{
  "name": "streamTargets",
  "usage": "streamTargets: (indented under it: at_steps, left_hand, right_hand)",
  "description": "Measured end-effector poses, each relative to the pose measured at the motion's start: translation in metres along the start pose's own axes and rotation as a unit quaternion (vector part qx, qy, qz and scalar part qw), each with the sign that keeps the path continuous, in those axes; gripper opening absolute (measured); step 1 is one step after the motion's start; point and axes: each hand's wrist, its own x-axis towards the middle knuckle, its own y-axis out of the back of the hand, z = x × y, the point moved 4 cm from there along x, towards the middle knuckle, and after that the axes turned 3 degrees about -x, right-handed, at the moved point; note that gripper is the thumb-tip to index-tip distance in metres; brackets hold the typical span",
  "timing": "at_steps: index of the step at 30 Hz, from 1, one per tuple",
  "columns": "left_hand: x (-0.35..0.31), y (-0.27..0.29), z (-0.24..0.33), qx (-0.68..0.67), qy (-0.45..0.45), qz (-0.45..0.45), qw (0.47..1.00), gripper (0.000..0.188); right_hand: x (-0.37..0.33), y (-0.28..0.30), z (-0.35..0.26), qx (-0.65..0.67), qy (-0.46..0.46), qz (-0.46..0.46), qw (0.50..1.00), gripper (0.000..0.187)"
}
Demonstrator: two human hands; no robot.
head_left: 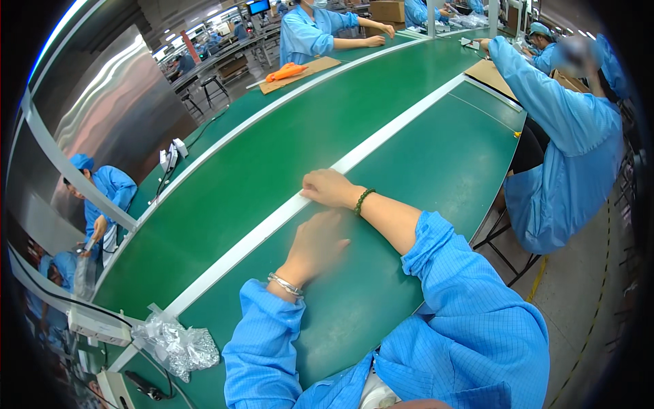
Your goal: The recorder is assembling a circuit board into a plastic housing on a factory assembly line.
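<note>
My right hand (329,187), with a green bead bracelet (363,201) at its wrist, rests on the white strip (248,245) that runs along the green tabletop (368,293). Its fingers curl in over the strip, and no object shows in them. Just nearer to me, my left hand (313,247) is over the green surface, a silver bracelet (285,284) around the wrist. Motion smears its fingers; the thumb points right. I see nothing held there. Both forearms wear rolled blue sleeves.
A clear plastic bag of small silvery pieces (180,346) lies at the near left, beside a white power strip (99,326) and cables. An orange tool (286,72) lies on cardboard (320,66) across the table. A co-worker in blue (565,150) sits at the right; others work farther off.
</note>
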Motion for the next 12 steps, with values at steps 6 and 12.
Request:
streamTargets:
  at_steps: [6, 12]
  left_hand:
    - [0.0003, 0.0016, -0.0006, -0.011, 0.002, -0.001, 1.0, 0.047]
    - [0.0004, -0.0034, -0.0084, -0.017, -0.016, 0.02, 1.0, 0.047]
  right_hand:
    - [0.0026, 0.001, -0.0017, 0.006, -0.018, 0.001, 1.0, 0.02]
    - [0.0036, -0.0001, -0.0003, 0.006, -0.018, -0.005, 1.0, 0.02]
